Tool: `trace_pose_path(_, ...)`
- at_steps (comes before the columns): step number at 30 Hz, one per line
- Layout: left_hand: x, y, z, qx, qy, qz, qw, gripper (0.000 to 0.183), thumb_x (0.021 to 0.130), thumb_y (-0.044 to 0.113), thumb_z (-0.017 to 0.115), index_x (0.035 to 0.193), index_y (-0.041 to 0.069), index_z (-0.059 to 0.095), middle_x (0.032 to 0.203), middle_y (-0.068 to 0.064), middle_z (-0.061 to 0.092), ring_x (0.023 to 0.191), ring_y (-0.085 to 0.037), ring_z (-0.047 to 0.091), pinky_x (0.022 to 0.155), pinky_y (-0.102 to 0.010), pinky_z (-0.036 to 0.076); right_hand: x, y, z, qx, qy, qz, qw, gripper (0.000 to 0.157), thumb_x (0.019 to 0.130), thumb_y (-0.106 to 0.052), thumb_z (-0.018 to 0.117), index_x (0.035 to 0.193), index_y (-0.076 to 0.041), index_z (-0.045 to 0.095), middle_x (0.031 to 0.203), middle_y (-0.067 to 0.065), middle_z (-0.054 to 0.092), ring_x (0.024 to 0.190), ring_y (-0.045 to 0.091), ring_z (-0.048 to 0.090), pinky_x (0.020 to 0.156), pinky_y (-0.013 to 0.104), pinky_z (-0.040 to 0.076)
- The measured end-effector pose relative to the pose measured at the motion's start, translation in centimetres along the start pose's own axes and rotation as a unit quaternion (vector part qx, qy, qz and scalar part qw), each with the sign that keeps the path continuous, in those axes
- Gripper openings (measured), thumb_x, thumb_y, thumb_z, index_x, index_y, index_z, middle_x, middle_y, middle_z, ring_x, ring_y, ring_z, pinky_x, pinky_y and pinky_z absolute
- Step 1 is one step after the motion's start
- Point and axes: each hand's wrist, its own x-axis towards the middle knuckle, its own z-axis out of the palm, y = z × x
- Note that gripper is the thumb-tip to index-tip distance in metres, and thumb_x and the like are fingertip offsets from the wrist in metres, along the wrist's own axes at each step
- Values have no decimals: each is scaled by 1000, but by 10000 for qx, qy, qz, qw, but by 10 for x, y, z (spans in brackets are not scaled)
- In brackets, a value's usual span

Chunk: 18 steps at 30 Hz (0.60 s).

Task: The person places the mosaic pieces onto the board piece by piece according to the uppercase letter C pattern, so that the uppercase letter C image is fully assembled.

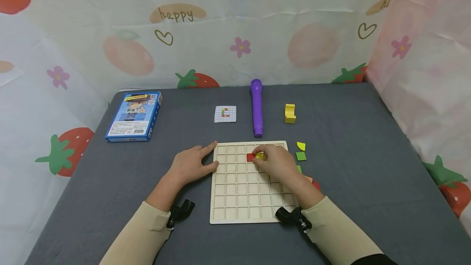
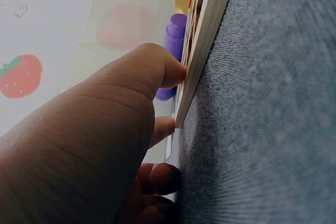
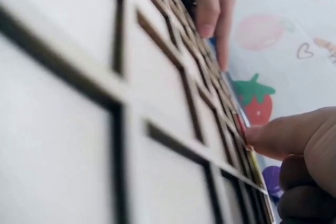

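Note:
A wooden grid board (image 1: pixel 229 191) lies flat on the table. My left hand (image 1: pixel 189 167) is at its upper left, with the index finger and thumb (image 2: pixel 170 72) stretched out to touch the board's left edge. A red tile (image 1: pixel 250 157) sits in a cell of the second row. Beside it, on the right, is a yellow tile (image 1: pixel 259 156), pinched between the thumb and index finger of my right hand (image 1: pixel 276 162). The right hand hides part of this tile and the cells beneath. In the right wrist view, the right thumb (image 3: pixel 262 135) is down at the grid near the red piece.
Right of the board lie a yellow quarter-round piece (image 1: pixel 301 146), a green square (image 1: pixel 301 156) and more pieces partly under the right arm. Behind stand a pattern card (image 1: pixel 225 114), a purple microphone-shaped tube (image 1: pixel 256 109), a yellow block (image 1: pixel 290 113) and a blue box (image 1: pixel 134 115).

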Motion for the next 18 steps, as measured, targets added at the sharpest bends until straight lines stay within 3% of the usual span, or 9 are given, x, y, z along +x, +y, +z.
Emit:
trace_pose_path(7, -1, -1, 1, -13, 21, -3, 10000, 71, 96, 55, 61, 158, 24, 45, 120, -17, 67, 84, -32, 66, 72, -50, 53, -2, 5, -24, 841, -70, 138, 9963, 30, 95, -25, 75, 122, -10, 74, 59, -2, 46, 49, 13, 39, 50, 31, 33)
trace_pose_path(12, -1, -1, 1, -19, 23, -24, 10000, 71, 96, 55, 61, 158, 24, 45, 122, -17, 66, 87, -34, 66, 73, -52, 53, -2, 18, -49, 1398, -93, 243, 9898, 34, 98, -24, 73, 127, -7, 71, 60, -2, 35, 51, 15, 31, 52, 32, 32)
trace_pose_path(18, 1, -2, 2, 1, 26, -27, 10000, 72, 96, 56, 61, 158, 24, 45, 121, -16, 67, 87, -33, 66, 73, -51, 53, -4, 43, -78, 1273, 295, 206, 9912, 31, 101, -20, 68, 129, -6, 70, 63, -1, 35, 54, 18, 32, 54, 34, 34)
